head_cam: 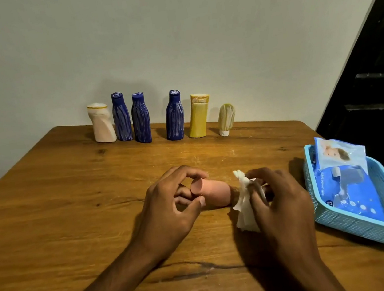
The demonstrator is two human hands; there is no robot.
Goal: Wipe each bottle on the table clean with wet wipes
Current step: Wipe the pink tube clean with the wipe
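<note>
Your left hand (170,210) grips the flat end of the small pink cylindrical plastic bottle (214,195), thumb and fingers curled round its rim. The bottle lies on its side just above the brown wooden table (60,213), near the front centre. Its long axis runs left to right; the flat circular end faces left, and the other end points right, hidden under the wipe.

Your right hand (279,197) pinches the crumpled white wet wipe (243,202) against the bottle's right end. The wipe hangs down to the tabletop.

To your right, the light blue perforated plastic basket (360,227) sits at the table edge. It holds the blue wet-wipe pack (349,187), its flap raised. White print runs along the pack; it appears to read "baby wet wipes", but is too small to confirm.

At the far edge, against the wall, six bottles stand in a row, left to right: a white squat bottle (102,124), three dark blue bottles streaked with white (121,118) (140,119) (174,117), a yellow flat bottle (198,116), and a small pale green tube standing on its white cap (226,119). No labels on these can be read.
</note>
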